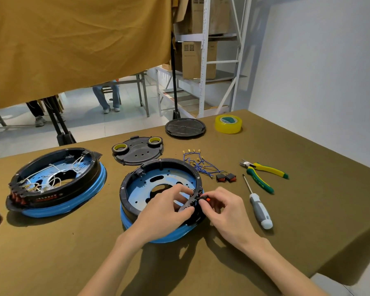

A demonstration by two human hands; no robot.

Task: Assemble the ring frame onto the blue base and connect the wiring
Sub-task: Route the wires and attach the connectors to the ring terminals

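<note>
A black ring frame (158, 165) sits on the blue base (162, 237) in front of me. My left hand (165, 208) grips the ring's near-right rim, fingers inside and thumb outside. My right hand (224, 208) pinches a small black rocker switch with a red button (205, 198) against the outside of that rim. A bundle of blue wires with brass terminals (198, 163) lies just behind the ring, beside two more red rocker switches (225, 177).
A second blue base with ring and white wiring (56, 182) lies at the left. A black cover plate (138, 153) carrying two tape rolls, a round black disc (185, 127), a yellow tape roll (228, 123), pliers (263, 171) and a screwdriver (257, 205) lie around.
</note>
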